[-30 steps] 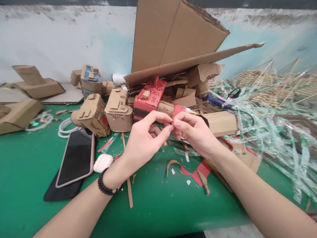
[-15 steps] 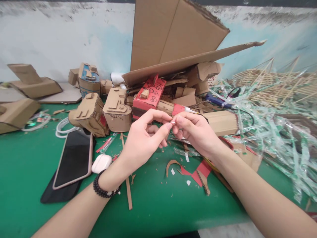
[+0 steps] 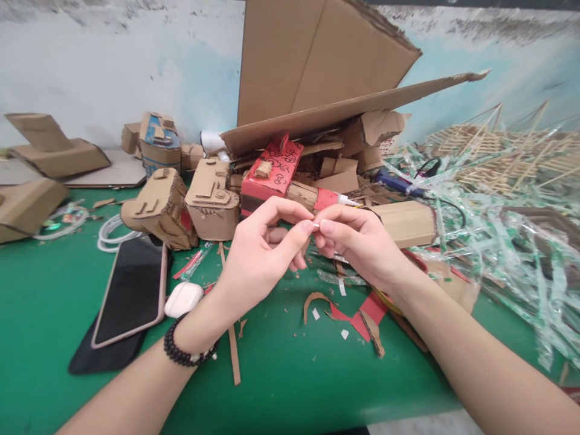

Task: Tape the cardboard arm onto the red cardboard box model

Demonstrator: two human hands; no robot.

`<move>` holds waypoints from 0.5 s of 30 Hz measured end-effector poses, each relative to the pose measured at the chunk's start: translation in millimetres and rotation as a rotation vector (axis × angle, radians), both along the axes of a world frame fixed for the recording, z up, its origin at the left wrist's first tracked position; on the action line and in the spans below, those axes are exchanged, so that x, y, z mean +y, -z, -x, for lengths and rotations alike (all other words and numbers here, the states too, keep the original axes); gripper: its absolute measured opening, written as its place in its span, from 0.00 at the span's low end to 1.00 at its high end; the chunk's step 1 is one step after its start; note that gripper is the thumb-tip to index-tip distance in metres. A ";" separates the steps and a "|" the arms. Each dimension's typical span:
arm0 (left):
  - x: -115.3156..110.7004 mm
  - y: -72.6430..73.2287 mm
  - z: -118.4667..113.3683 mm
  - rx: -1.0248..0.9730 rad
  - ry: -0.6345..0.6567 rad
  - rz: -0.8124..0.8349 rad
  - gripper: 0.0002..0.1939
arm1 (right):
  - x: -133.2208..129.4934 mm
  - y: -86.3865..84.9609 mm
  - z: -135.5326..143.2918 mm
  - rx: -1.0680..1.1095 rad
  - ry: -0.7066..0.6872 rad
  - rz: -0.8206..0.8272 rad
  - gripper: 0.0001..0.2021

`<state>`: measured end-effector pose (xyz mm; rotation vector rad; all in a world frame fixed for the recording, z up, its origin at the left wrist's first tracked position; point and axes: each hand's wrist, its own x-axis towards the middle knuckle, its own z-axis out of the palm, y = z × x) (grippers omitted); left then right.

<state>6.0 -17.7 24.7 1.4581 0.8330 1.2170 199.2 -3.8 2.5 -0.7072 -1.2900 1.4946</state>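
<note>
Both hands meet above the middle of the green table (image 3: pixel 281 374). My left hand (image 3: pixel 269 248), with a black bead bracelet at the wrist, pinches one end of a tiny white piece (image 3: pixel 316 225) between thumb and forefinger. My right hand (image 3: pixel 356 241) pinches its other end the same way. What the piece is cannot be made out. Just behind the hands lie a red cardboard box with black drawings (image 3: pixel 276 166) and a white nozzle tip (image 3: pixel 347 200). Red paper scraps (image 3: pixel 374 308) and a curved cardboard strip (image 3: pixel 312 297) lie below them.
On the left are a phone (image 3: pixel 131 290), a white earbud case (image 3: pixel 183 300) and cardboard models (image 3: pixel 212 202). A large cardboard sheet (image 3: pixel 281 66) leans on the wall. At right, a blue glue gun (image 3: pixel 399 182) lies by tangled clear tape (image 3: pixel 507 266) and thin wooden sticks (image 3: pixel 475 157).
The view has shifted slightly. Both hands remain together, and the tiny white piece now shows more level between the fingertips.
</note>
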 end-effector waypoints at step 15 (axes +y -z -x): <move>0.9 -3.2 -1.2 -0.044 0.000 0.056 0.18 | -2.4 -3.4 -0.4 -0.026 0.003 0.000 0.09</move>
